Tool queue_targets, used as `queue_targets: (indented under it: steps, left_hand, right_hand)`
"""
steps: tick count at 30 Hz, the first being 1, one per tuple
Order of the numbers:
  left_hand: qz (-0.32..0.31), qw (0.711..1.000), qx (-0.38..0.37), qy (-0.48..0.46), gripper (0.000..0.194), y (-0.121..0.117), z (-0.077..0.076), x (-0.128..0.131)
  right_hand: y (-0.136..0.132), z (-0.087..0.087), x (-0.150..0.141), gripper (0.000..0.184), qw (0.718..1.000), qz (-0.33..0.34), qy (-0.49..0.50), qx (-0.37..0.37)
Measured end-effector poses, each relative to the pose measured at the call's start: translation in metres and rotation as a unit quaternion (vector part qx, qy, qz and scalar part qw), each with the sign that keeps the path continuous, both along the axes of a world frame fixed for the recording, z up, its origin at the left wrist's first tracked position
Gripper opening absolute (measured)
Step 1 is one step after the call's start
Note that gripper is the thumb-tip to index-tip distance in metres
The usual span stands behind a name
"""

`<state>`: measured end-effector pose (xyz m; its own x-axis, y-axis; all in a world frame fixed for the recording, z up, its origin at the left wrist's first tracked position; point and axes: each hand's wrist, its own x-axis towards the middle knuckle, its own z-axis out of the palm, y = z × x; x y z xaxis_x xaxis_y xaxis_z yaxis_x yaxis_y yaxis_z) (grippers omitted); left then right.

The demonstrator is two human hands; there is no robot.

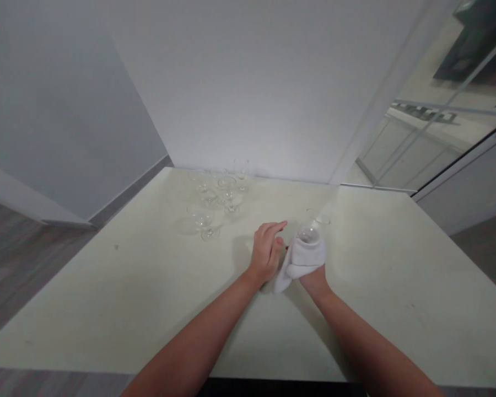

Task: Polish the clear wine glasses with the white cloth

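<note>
My right hand (314, 278) is wrapped in a white cloth (301, 260) and grips a clear stemmed glass (314, 225) through it; the cloth hides the fingers. Only the glass's rim and bowl stick out above the cloth. My left hand (267, 251) hovers just left of the cloth, fingers stretched out and together, holding nothing. Both hands are over the middle of a pale cream table (149, 298).
Several clear stemmed glasses (215, 198) stand in a cluster at the table's far edge, left of centre, against a white wall. A grey wood floor (20, 259) lies to the left. Glass panels (438, 127) and cabinets stand at the right.
</note>
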<state>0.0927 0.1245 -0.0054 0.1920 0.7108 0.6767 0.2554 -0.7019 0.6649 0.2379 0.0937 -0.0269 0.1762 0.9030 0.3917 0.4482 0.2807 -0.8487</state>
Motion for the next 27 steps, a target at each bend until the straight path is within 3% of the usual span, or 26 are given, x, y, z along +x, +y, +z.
queue_targets:
  steps: [4, 7, 10, 13, 17, 20, 22, 27]
  left_hand:
    - [-0.05, 0.997, -0.028, -0.058, 0.037, 0.003, 0.0, -0.002]
    - [-0.083, 0.993, -0.031, -0.083, 0.051, 0.002, 0.0, -0.002]
    - [-0.087, 0.986, -0.064, -0.124, 0.068, 0.003, 0.0, 0.0]
    - [-0.105, 0.971, -0.144, -0.162, 0.065, 0.007, -0.001, 0.0]
    - [-0.158, 0.916, -0.266, -0.254, 0.059, 0.015, -0.001, -0.002]
    - [-0.162, 0.882, -0.318, -0.308, 0.053, 0.02, -0.003, -0.003]
    - [-0.169, 0.871, -0.331, -0.321, 0.054, 0.02, -0.004, -0.003]
    - [-0.198, 0.859, -0.344, -0.323, 0.061, 0.019, -0.005, -0.004]
  right_hand:
    - [-0.002, 0.013, -0.004, 0.019, 1.0, 0.012, -0.003, 0.005]
    - [-0.004, 0.023, -0.009, 0.016, 0.999, 0.042, -0.026, 0.0]
    - [-0.008, 0.025, -0.009, 0.024, 0.991, 0.054, -0.118, -0.03]
    - [-0.008, 0.024, -0.004, 0.013, 0.977, 0.081, -0.192, -0.047]
    - [-0.005, 0.026, 0.004, 0.025, 0.975, 0.187, -0.105, -0.051]
    - [-0.005, 0.031, 0.005, 0.033, 0.964, 0.255, -0.006, -0.071]
    - [-0.007, 0.034, 0.005, 0.032, 0.961, 0.262, 0.028, -0.079]
    - [-0.005, 0.03, 0.002, 0.019, 0.975, 0.199, 0.045, -0.093]
